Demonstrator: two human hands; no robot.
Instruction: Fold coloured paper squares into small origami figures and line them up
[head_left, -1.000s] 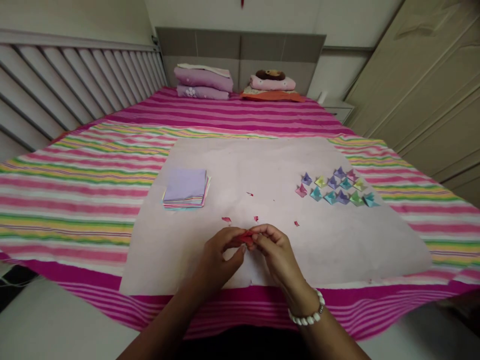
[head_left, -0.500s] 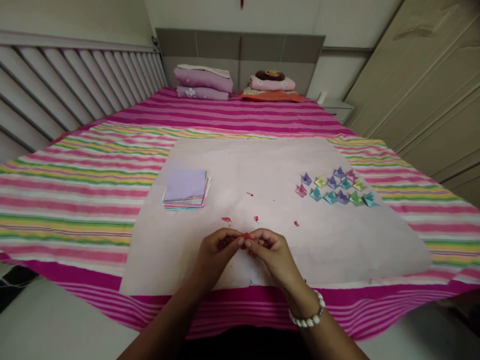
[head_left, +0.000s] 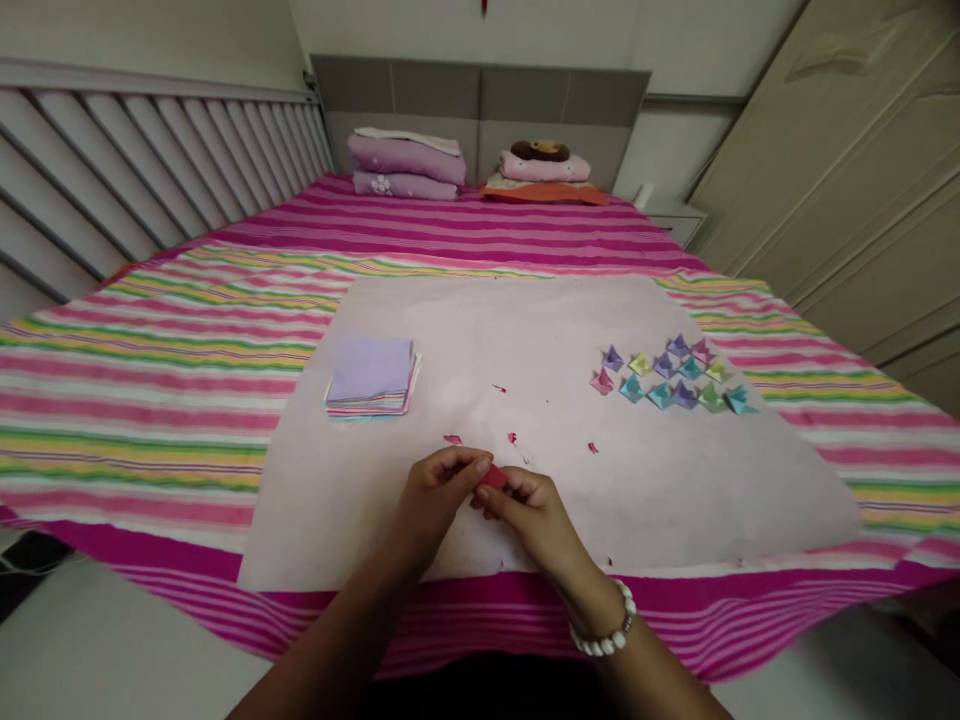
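Both of my hands meet over the near edge of a large pale paper sheet (head_left: 675, 490) spread on the bed. My left hand (head_left: 435, 500) and my right hand (head_left: 529, 510) pinch a small red piece of folded paper (head_left: 493, 477) between their fingertips. The right wrist wears a white bead bracelet (head_left: 604, 632). Tiny red paper scraps (head_left: 452, 439) lie just beyond the hands.
A stack of pastel square papers (head_left: 371, 377) lies at the left of the sheet. Several small folded paper shapes (head_left: 675, 375) sit in rows at the right. The striped pink bedspread (head_left: 150, 380) runs back to pillows (head_left: 405, 160) at the headboard. A wardrobe door (head_left: 847, 170) stands on the right.
Both hands have shifted slightly left and nearer to me, still working the red paper. The right hand has turned so its fingers lie lower under the paper.
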